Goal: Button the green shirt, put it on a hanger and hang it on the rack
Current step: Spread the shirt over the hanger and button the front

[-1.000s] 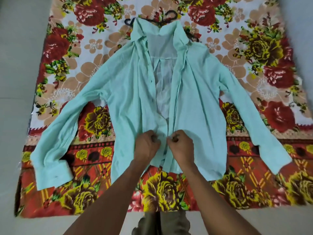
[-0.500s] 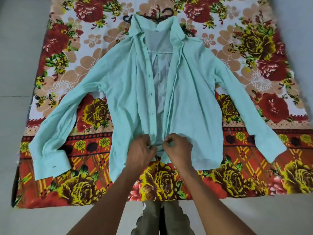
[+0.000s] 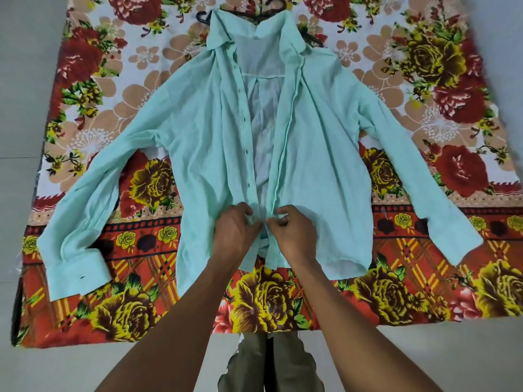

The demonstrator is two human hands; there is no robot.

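Fingers of the left hand (image 3: 235,233) pinch the button edge of one green shirt (image 3: 198,142); the right hand (image 3: 294,236) pinches the other edge. Shirt lies spread on one floral sheet (image 3: 85,80), one hanger (image 3: 271,7) at 12 o'clock under its collar.

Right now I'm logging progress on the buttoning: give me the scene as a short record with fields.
shirt: green shirt spread flat, front open above the hands
left hand: left hand pinches the button placket near the hem
right hand: right hand pinches the other placket
hanger: dark hanger under the collar
surface: floral cloth
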